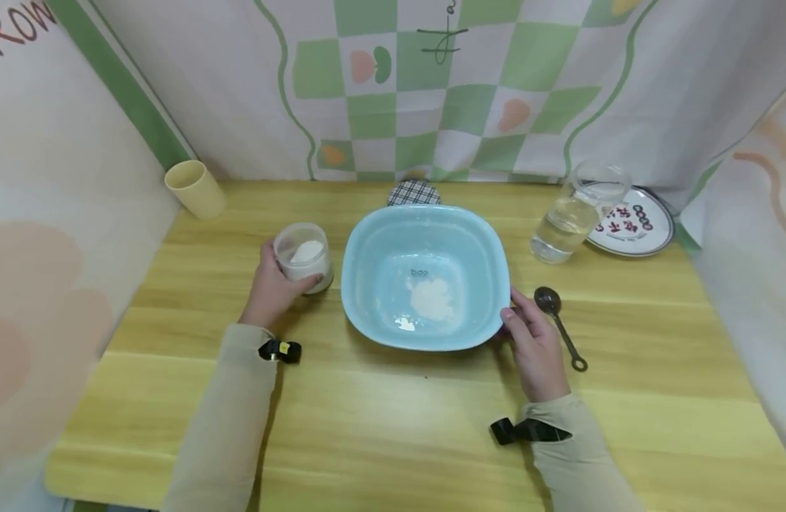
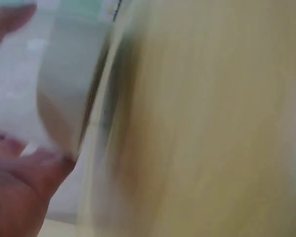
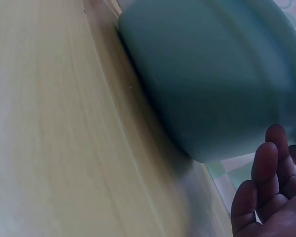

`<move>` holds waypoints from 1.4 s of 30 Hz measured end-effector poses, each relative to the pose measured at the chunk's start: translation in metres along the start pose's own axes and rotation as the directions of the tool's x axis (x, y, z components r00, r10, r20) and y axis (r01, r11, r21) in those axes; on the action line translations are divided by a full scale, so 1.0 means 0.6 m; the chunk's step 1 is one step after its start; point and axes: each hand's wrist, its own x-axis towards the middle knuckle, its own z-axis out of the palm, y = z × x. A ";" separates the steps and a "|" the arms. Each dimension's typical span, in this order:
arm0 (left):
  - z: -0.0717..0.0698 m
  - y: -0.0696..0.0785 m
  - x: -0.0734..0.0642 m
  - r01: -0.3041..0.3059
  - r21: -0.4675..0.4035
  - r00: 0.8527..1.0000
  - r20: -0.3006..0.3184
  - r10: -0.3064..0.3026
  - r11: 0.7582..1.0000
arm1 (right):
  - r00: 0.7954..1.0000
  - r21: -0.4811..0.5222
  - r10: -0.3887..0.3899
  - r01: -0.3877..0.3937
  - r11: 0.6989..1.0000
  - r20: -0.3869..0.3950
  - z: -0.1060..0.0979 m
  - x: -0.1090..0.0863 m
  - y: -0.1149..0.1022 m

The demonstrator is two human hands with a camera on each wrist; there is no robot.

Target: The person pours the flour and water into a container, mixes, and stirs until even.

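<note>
A light-blue, rounded-rectangular plastic basin (image 1: pixel 366 284) stands upright near the middle of the yellow wood-grain worktop (image 1: pixel 393 434), with a patch of white powder (image 1: pixel 433 300) spread on its floor, just below some dark printed letters. To its left, close by but apart from it, is a clear, round, open-topped jar (image 1: pixel 311 262) part-filled with white, powdery contents. The left hand (image 1: pixel 273 293) has its fingers and thumb curled round this jar, the thumb across the near side; the left wrist view is blurred, and I cannot tell whether the base touches the worktop. The right hand (image 1: pixel 535 347) is partly closed at the basin's near right corner, pinching the rim with its thumb on top and its fingers against the outside.

Just right of that hand lies a dark brown long-handled spoon (image 1: pixel 561 323), bowl end away from the person. Farther back on the right, a clear cylindrical vessel (image 1: pixel 562 226) holds clear liquid, partly covering a white round plate (image 1: pixel 613 249) with red markings. Behind the basin, a black-and-white checked coaster (image 1: pixel 414 192) is partly hidden. A pale yellow cup (image 1: pixel 197 190) stands at the back left.
</note>
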 end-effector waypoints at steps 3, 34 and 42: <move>-0.005 -0.007 -0.001 0.022 -0.036 0.999 -0.023 -0.023 0.999 | 1.000 -0.012 0.003 -0.003 1.000 0.007 0.002 0.000 -0.002; -0.010 0.041 -0.068 -0.311 -0.300 0.891 -0.422 0.166 0.902 | 0.998 -0.086 -0.046 0.049 0.995 0.042 -0.019 -0.005 -0.009; 0.001 0.048 -0.085 -0.387 -0.422 0.895 -0.387 0.223 0.820 | 0.995 -0.144 -0.082 0.089 0.986 0.054 -0.029 0.004 -0.004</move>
